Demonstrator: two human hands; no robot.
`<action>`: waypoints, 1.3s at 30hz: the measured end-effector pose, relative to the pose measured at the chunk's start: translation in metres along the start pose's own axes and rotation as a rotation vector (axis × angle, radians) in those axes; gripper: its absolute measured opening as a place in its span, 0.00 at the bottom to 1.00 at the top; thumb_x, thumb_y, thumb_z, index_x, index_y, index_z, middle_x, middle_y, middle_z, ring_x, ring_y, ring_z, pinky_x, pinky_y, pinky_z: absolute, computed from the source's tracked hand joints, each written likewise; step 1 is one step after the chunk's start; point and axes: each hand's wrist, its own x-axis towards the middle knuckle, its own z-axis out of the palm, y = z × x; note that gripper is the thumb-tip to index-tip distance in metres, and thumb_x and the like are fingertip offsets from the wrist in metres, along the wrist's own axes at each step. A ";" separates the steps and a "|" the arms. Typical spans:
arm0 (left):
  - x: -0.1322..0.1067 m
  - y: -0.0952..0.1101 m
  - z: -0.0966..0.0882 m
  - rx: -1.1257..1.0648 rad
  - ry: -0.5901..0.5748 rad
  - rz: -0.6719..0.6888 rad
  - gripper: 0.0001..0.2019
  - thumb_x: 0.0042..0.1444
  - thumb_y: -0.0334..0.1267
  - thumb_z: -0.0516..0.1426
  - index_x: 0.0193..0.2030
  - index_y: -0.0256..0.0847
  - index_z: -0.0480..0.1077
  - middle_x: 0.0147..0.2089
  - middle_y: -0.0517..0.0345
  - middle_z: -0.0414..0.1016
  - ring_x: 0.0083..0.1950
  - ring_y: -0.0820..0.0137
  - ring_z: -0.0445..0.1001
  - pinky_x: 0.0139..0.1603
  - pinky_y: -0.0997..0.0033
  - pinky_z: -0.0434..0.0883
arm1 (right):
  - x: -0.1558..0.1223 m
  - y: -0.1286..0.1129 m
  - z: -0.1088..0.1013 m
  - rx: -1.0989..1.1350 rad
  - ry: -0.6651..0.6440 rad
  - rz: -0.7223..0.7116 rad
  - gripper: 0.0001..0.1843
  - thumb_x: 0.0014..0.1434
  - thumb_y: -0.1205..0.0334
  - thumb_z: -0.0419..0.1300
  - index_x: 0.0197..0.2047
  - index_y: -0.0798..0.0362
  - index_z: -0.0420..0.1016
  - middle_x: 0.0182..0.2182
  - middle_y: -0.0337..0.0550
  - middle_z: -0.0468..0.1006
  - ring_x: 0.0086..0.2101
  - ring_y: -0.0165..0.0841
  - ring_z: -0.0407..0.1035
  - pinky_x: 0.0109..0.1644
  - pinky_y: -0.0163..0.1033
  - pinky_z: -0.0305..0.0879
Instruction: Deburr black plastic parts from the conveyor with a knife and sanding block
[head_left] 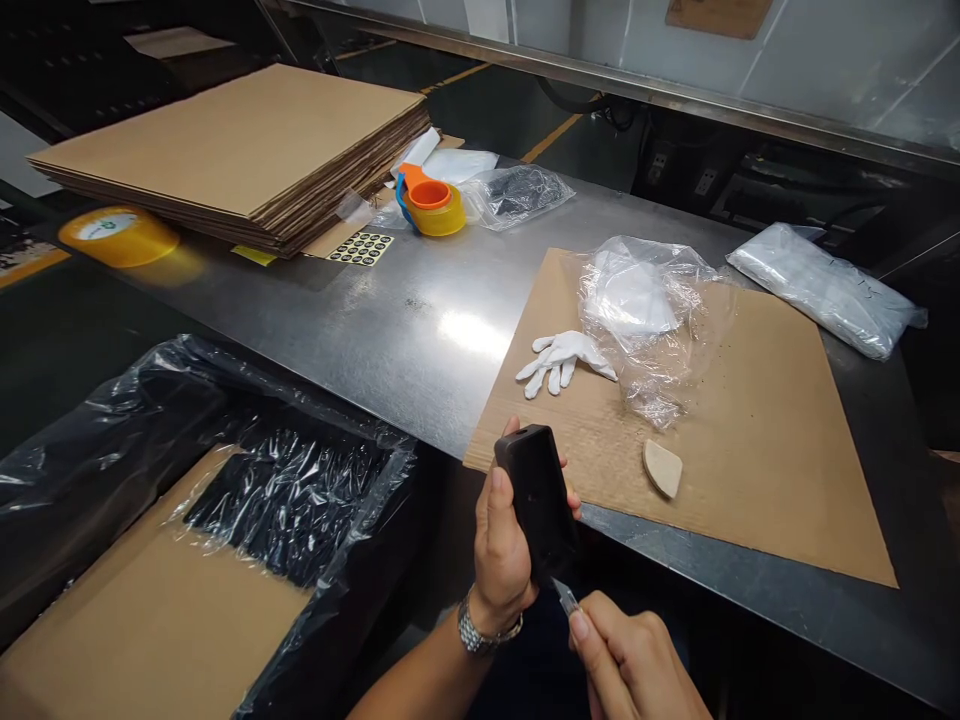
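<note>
My left hand [501, 540], with a metal watch at its wrist, is closed round a black rectangular plastic housing [537, 490], held tilted with its hollow side toward me. In my right hand [630, 650] is a utility knife [566, 596]. Its blade tip is at the lower edge of the housing; whether it touches cannot be told. Just beyond my hands, a beige wedge-shaped block [663, 469] and a white glove [564, 362] lie on a flat cardboard sheet [765, 480].
Crumpled clear plastic [645, 300] lies on the cardboard. A stack of cardboard sheets [247, 140], a tape dispenser [435, 205] and a tape roll [116, 236] sit on the metal table [360, 330]. At lower left stands a box lined with black plastic [142, 390]. A wrapped bundle [829, 285] lies right.
</note>
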 end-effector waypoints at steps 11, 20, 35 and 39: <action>-0.001 -0.003 -0.002 0.029 -0.014 0.077 0.26 0.60 0.50 0.46 0.64 0.52 0.51 0.38 0.53 0.75 0.27 0.70 0.73 0.26 0.68 0.73 | 0.000 0.000 0.000 -0.035 -0.028 0.043 0.21 0.65 0.49 0.37 0.25 0.50 0.54 0.13 0.32 0.57 0.15 0.26 0.56 0.20 0.30 0.47; -0.002 -0.007 -0.006 0.065 -0.011 0.128 0.26 0.59 0.51 0.47 0.64 0.52 0.52 0.39 0.54 0.75 0.28 0.69 0.74 0.25 0.68 0.72 | 0.002 0.000 0.000 0.062 -0.046 0.043 0.22 0.64 0.48 0.42 0.23 0.51 0.56 0.11 0.30 0.57 0.14 0.23 0.55 0.20 0.28 0.48; -0.003 -0.012 -0.006 0.023 0.047 0.240 0.28 0.57 0.53 0.48 0.64 0.53 0.51 0.38 0.56 0.75 0.27 0.69 0.74 0.27 0.67 0.73 | 0.005 0.002 0.005 0.254 -0.073 0.055 0.25 0.62 0.43 0.42 0.27 0.54 0.64 0.11 0.31 0.59 0.13 0.22 0.55 0.19 0.26 0.50; -0.003 -0.010 -0.001 -0.019 0.114 0.301 0.26 0.56 0.54 0.49 0.61 0.55 0.56 0.37 0.56 0.74 0.26 0.69 0.73 0.24 0.68 0.72 | 0.002 0.004 0.006 0.181 0.014 0.020 0.23 0.64 0.47 0.41 0.30 0.53 0.66 0.11 0.31 0.61 0.14 0.23 0.58 0.21 0.27 0.54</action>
